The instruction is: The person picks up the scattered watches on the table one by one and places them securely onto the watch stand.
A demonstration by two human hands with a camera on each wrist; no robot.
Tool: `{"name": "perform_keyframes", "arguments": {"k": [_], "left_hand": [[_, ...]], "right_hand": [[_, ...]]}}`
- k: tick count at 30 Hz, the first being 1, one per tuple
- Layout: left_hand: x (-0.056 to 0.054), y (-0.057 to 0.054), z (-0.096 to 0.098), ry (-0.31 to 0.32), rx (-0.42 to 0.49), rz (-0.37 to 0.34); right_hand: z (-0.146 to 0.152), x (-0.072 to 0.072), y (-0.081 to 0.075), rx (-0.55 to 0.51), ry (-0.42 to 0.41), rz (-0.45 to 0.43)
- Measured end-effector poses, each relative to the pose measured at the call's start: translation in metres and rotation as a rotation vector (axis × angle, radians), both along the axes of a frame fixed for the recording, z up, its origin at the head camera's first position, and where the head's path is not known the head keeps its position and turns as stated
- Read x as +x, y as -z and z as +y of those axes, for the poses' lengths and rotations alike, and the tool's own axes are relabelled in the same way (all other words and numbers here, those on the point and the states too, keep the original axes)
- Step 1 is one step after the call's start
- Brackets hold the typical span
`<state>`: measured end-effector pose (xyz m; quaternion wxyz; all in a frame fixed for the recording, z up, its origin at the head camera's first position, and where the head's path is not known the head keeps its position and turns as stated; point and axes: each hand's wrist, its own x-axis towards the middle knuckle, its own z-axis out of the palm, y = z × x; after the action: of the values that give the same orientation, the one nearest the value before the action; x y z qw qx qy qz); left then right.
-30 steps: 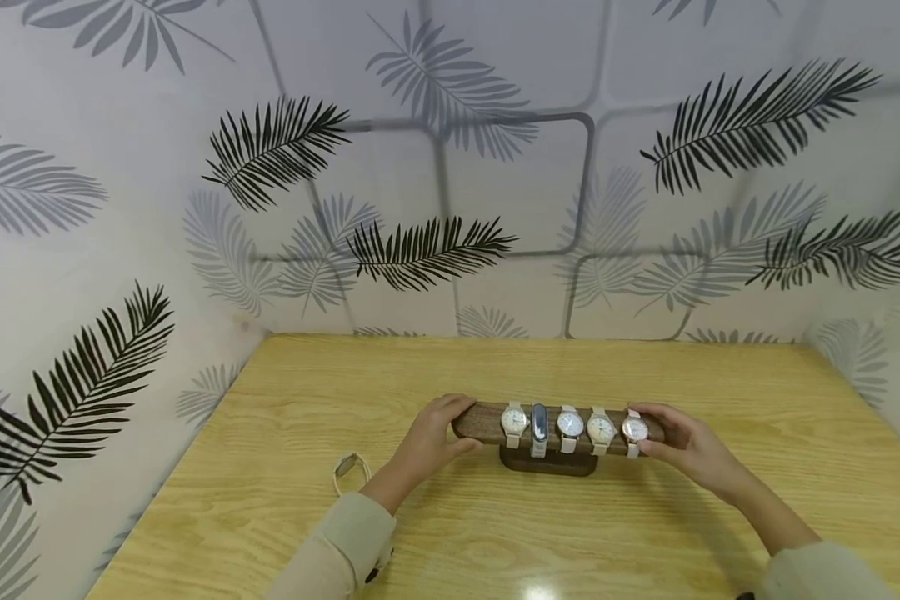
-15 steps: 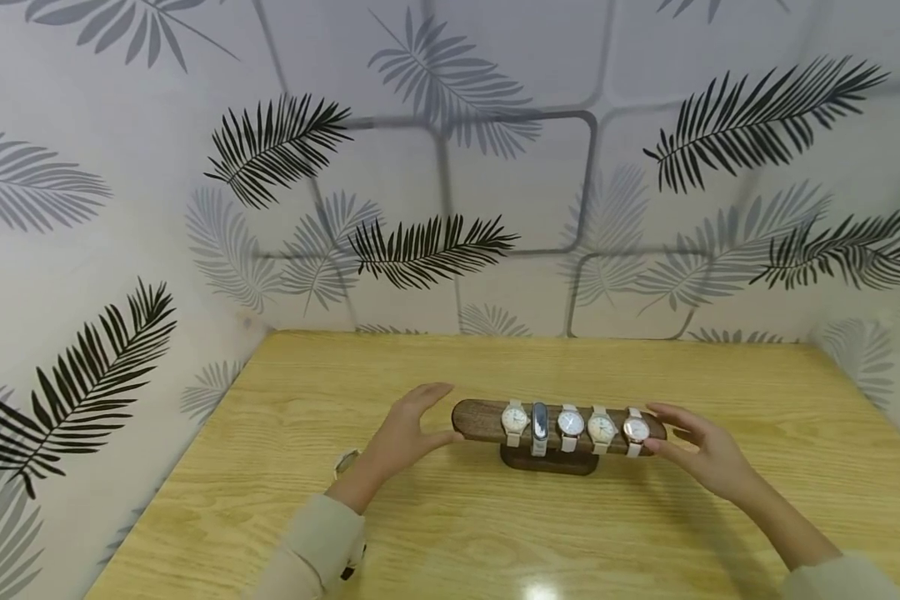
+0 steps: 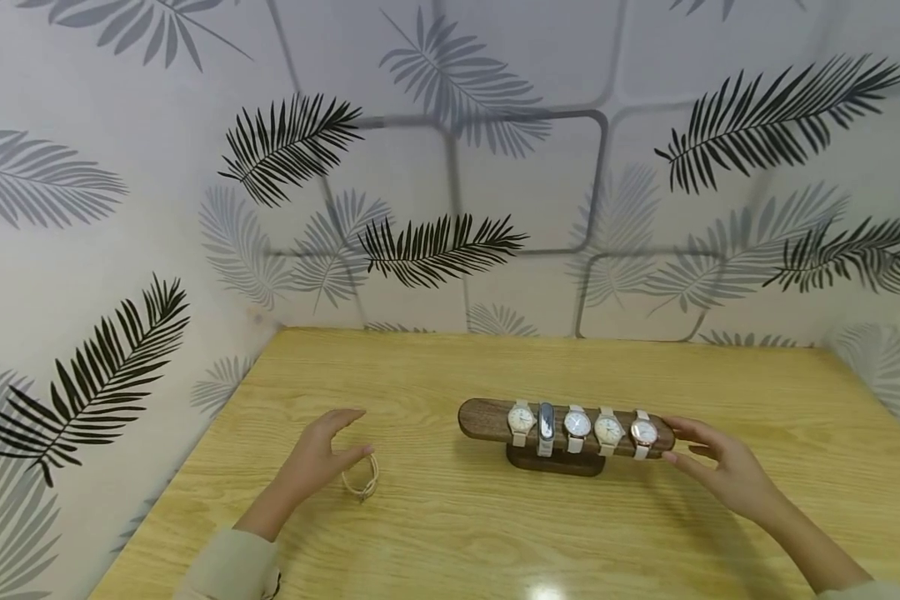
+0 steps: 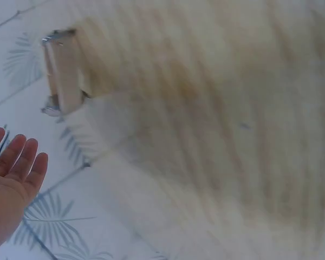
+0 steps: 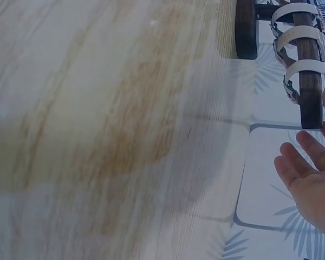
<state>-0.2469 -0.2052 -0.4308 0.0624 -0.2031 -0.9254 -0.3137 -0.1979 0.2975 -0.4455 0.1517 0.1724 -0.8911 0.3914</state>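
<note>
A dark wooden watch stand (image 3: 483, 418) bears several watches in a row, with round dials and pale straps, plus a fitness band (image 3: 546, 422) with an oblong dark screen. My right hand (image 3: 727, 471) is at the stand's right end, thumb and fingertips at its edge and the other fingers loosely extended. Left of the stand, a loose watch (image 3: 362, 492) lies on the table, its pale strap closed into a loop. Next to it is my left hand (image 3: 315, 462), fingers relaxed and holding nothing. In the left wrist view the same watch (image 4: 65, 73) appears beyond the fingers.
The stand rests on a wood-grain table (image 3: 435, 533). Behind and along the left rises a pale wall (image 3: 510, 200) with a leaf pattern, meeting the table's back edge.
My left hand has left the stand's left end and moved left to the loose watch. My right hand stays by the right end, its touch looser.
</note>
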Motion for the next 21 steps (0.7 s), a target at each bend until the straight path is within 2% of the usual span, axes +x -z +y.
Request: {"name": "perform_keyframes", "arguments": {"k": [4, 9, 14, 21], "left_hand": [[0.001, 0.009, -0.012, -0.024, -0.015, -0.054], [0.0, 0.016, -0.015, -0.084, -0.077, -0.112], [0.0, 0.018, -0.012, -0.125, -0.107, -0.117], [0.003, 0.019, -0.003, -0.183, -0.081, -0.113]], "right_hand": [[-0.001, 0.001, 0.002, -0.019, -0.002, 0.016], [-0.003, 0.001, 0.003, -0.019, 0.007, 0.031], [-0.004, 0.003, 0.002, 0.003, 0.029, 0.033], [-0.011, 0.007, -0.003, 0.084, 0.126, 0.052]]}}
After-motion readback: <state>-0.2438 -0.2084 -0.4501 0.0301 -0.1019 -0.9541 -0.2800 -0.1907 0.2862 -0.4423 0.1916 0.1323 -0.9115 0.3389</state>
